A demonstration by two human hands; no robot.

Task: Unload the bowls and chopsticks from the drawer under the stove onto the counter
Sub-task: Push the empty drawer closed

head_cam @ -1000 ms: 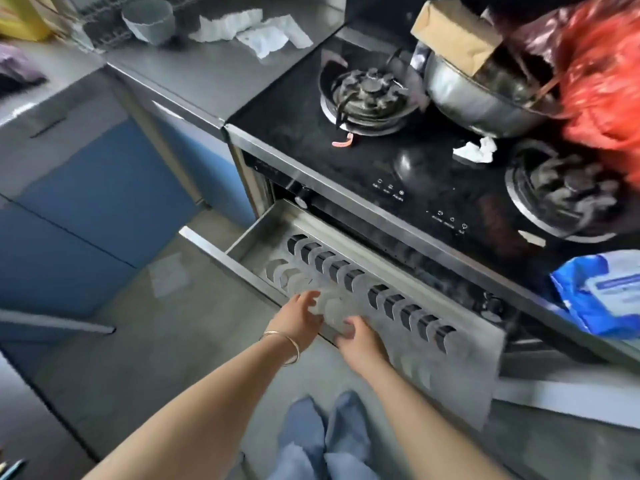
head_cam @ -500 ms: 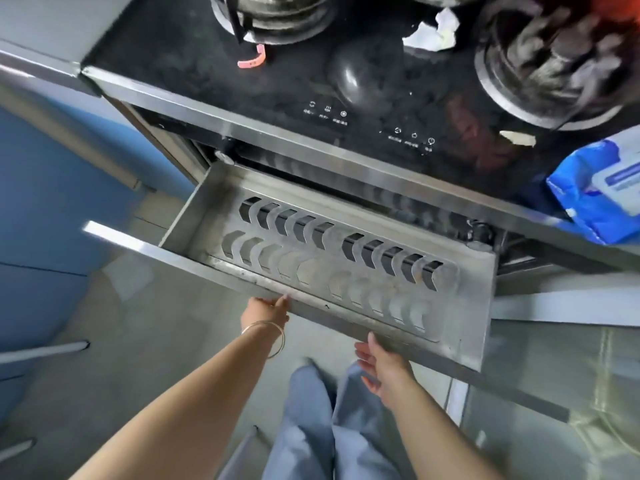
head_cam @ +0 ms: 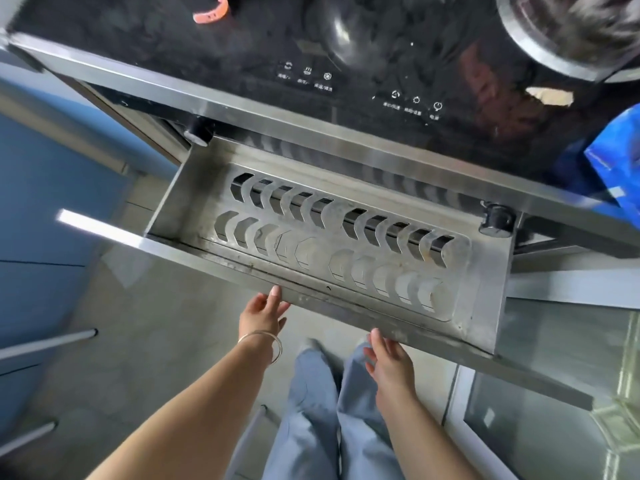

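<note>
- Black stovetop (head_cam: pixel 242 53) is running along the far side, with the steel drawer (head_cam: pixel 485 306) hanging open beneath it.
- Left hand (head_cam: pixel 263 315) is touching the drawer's near edge, fingers loosely spread.
- Right hand (head_cam: pixel 389 362) is reaching just under that edge, fingers spread, gripping nothing.

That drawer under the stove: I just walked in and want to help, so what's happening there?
A person has the steel drawer under the stove pulled out. The left hand touches its front edge, and the right hand is open just below that edge. The slotted rack inside shows no bowls or chopsticks, so nothing is being lifted out now.
</note>
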